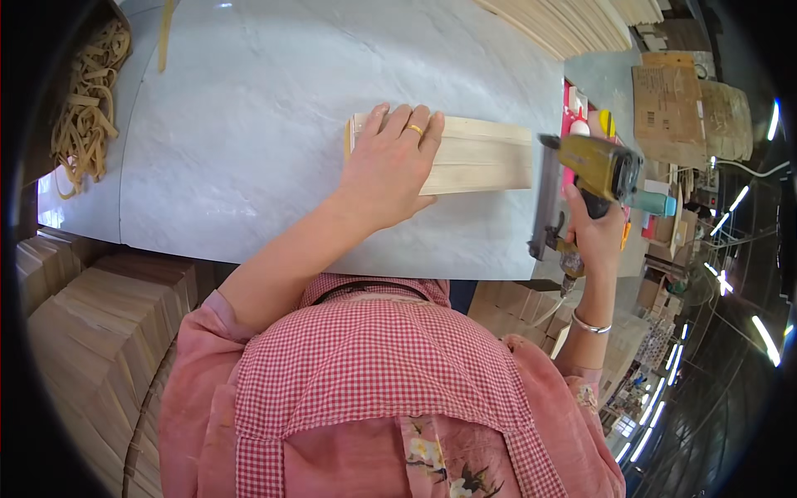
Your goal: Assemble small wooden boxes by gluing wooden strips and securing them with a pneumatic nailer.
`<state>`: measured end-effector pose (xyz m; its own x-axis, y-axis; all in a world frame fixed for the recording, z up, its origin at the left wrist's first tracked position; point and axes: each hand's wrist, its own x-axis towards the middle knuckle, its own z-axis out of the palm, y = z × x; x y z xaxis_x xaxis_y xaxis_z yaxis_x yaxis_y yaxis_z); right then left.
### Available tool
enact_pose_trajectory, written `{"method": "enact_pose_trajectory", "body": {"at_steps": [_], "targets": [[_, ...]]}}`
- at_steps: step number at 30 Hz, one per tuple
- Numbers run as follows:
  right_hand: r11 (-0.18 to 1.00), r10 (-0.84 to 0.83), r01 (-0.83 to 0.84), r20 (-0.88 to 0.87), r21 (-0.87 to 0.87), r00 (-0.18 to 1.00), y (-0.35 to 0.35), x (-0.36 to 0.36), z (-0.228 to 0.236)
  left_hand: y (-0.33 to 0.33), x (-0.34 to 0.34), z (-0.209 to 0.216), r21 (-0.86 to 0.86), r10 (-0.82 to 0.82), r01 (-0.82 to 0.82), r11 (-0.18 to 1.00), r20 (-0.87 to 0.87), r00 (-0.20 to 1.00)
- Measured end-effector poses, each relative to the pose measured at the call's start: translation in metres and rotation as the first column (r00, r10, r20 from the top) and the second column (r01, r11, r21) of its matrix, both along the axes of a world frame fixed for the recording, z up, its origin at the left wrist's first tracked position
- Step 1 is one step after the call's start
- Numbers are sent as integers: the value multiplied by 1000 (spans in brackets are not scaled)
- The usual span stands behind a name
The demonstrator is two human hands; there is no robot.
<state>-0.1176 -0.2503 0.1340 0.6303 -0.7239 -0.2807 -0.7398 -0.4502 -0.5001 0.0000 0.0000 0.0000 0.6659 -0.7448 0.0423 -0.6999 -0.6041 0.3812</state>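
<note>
A short, pale bundle of thin wooden boards [488, 156] lies flat on the light marbled tabletop. Across its left end my left hand [386, 170] is clasped, fingertips at the far edge and thumb at the near edge; one finger wears a gold ring. My right hand [596, 232] grips the handle of a yellow and black pneumatic nail gun [588, 162], with an air fitting at its lower end. The nail gun is held up just right of the boards' right end, apart from them. The trigger finger is partly hidden.
Loose tan bands [87, 108] are heaped at the far left. Long wooden strips [564, 21] are piled at the back right. Wooden panels [108, 332] are stacked below the table's left side. A bottle and red items stand behind the nail gun, and cardboard boxes [672, 108] beyond.
</note>
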Motion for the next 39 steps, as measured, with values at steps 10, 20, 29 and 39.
{"method": "enact_pose_trajectory", "body": {"at_steps": [10,20,29,39], "targets": [[837,-73,-64,-227,-543,971,-151,-139,-131,75,33,46,-321,-150,-681,658,-942,299],[810,225,-121,113,-574,968,-135,-116,-133,214,-8,-16,-377,614,-881,287,-633,471],[806,591,-473,536,-356,604,25,-36,-164,129,-75,-7,48,368,-430,902,438,820],[664,689,-629,658,-405,303,83,-35,-223,139,-130,82,-224,478,-436,872,580,659]]}}
